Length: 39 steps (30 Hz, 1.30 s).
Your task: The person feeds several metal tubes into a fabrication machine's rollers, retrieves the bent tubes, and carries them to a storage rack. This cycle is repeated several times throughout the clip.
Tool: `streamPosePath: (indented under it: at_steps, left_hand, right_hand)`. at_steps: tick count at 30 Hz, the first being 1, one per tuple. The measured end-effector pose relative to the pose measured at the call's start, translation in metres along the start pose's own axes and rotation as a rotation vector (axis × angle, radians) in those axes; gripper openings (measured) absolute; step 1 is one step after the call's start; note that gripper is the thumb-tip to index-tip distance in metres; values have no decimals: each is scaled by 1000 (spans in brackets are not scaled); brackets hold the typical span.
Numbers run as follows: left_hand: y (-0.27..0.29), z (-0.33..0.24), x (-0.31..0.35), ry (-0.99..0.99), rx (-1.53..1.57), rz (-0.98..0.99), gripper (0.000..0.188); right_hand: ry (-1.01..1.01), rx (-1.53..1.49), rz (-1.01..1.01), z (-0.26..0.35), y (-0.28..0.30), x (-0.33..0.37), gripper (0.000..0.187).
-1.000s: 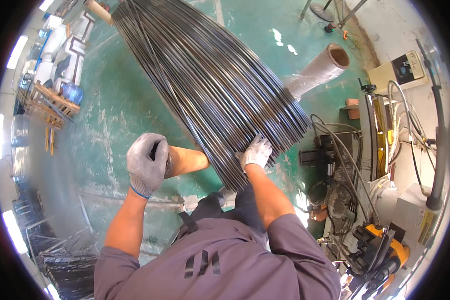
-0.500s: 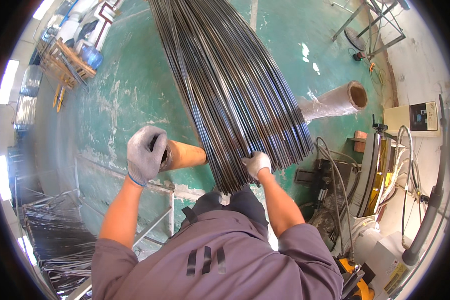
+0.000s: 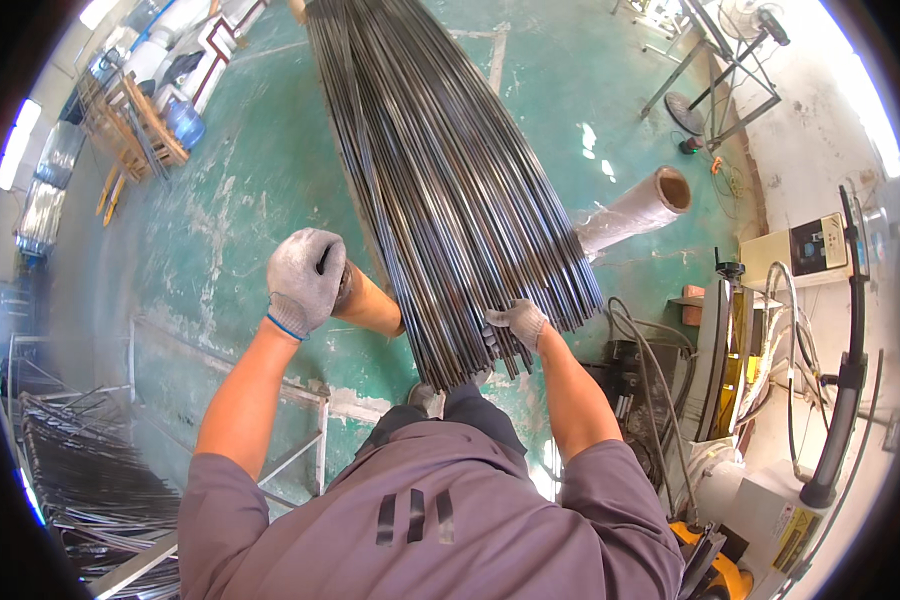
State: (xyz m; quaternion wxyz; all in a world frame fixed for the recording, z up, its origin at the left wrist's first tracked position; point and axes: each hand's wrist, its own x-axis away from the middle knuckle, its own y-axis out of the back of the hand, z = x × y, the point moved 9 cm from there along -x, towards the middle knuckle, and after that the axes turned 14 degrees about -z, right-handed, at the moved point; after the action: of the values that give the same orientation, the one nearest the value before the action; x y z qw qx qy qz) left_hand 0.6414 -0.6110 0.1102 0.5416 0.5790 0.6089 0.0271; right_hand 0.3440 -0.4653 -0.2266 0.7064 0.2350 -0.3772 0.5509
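Observation:
A broad fan of long dark metal rods (image 3: 450,190) runs away from me, its near ends in front of my legs. My right hand (image 3: 520,325), in a grey glove, is closed around a few rods near those ends, palm side hidden. Some rod tips stick out just below it. My left hand (image 3: 307,278), also gloved, is raised left of the bundle with its fingers curled; what they hold, if anything, is hidden. Beyond and below it lies an orange-brown cardboard tube (image 3: 373,305), one end under the rods.
A plastic-wrapped cardboard tube (image 3: 638,212) juts out from under the rods on the right. Machinery with hoses (image 3: 735,350) stands at the right. A metal frame (image 3: 315,440) and a stack of dark rods (image 3: 90,470) are at the left. Wooden pieces (image 3: 135,125) stand far left.
My right hand's fingers have shifted at the rod ends, and a few tips below it now stand apart from the rest. My left hand is slightly higher and still curled. The view has shifted a little.

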Motion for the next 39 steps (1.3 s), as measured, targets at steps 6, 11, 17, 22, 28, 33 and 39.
streamPosePath:
  at_steps: [6, 11, 17, 22, 28, 33, 39]
  left_hand:
    - [3, 1, 23, -205, -41, -36, 8]
    - [35, -70, 40, -370, 75, -73, 13]
    - [4, -124, 117, -215, 416, 132, 12]
    - [-113, -58, 204, 606, 808, 548, 18]
    - [-201, -39, 248, 1652, 1406, 666, 31]
    - [-228, -71, 312, 1728, 1565, 801, 14]
    - [-112, -190, 316, 1523, 1674, 1074, 7]
  right_hand:
    - [-3, -48, 5, 6, -10, 48, 26]
    - [126, 458, -333, 3, -1, 59, 52]
    - [287, 937, -485, -28, 18, 100, 62]
    - [187, 820, -665, -94, 23, 258, 64]
    - [-382, 961, -969, -265, 2, 472, 43]
    - [-180, 1027, -1550, -395, -12, 565, 15]
    - [16, 912, -1876, -461, 21, 648, 12]
